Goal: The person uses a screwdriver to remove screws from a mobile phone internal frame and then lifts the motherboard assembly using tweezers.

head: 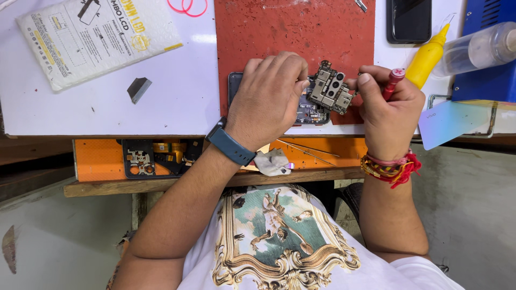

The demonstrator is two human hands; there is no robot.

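My left hand (269,96) and my right hand (389,110) together pinch a small phone circuit board with camera modules (330,88), held just above an opened phone (309,114) that lies on a red work mat (295,37). My left hand covers most of the phone. My right hand also clasps a red-handled screwdriver (394,80) against its palm. A blue band sits on my left wrist, red threads on my right.
A white padded package (91,37) lies at back left, a small grey wedge (138,88) beside it. A dark phone (408,20), yellow squeeze bottle (427,56), clear bottle (478,48) and pale phone back cover (449,122) are at right. An orange tray (102,158) with parts sits below the bench edge.
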